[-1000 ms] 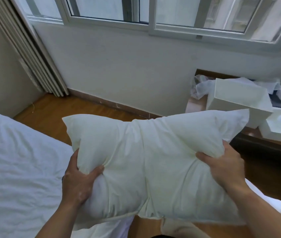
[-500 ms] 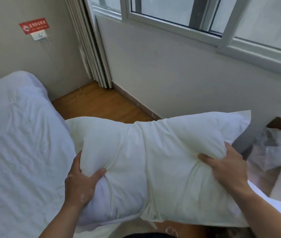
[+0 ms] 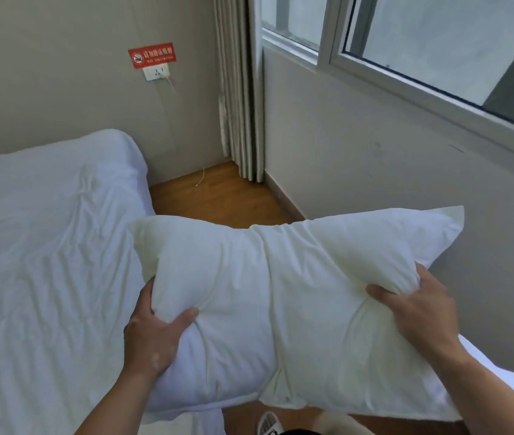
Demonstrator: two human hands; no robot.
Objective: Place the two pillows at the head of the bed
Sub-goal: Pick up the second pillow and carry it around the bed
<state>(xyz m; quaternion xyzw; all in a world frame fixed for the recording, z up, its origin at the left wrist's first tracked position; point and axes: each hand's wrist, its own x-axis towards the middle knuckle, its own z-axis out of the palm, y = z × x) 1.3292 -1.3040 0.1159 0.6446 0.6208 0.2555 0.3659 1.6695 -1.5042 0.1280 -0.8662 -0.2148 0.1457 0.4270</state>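
Note:
A white pillow (image 3: 280,296) is held up in front of me, lengthwise from left to right, above the gap between bed and wall. My left hand (image 3: 152,334) grips its lower left part. My right hand (image 3: 419,312) pinches its right side, fingers dug into the fabric. The bed (image 3: 45,252) with a wrinkled white sheet fills the left; its far end meets the grey wall. A second white piece (image 3: 500,381) pokes out beneath the pillow at the lower right; I cannot tell whether it is the other pillow.
A strip of wooden floor (image 3: 218,196) runs between bed and window wall. Grey curtains (image 3: 240,89) hang in the corner. A socket with a cable (image 3: 156,72) and a red sign (image 3: 152,55) are on the far wall. A window (image 3: 437,48) is at upper right.
My view has swung left: the side table with boxes has left the frame, and the far wall with the sign and the bed's far end have come in. Both hands keep their grip on the pillow.

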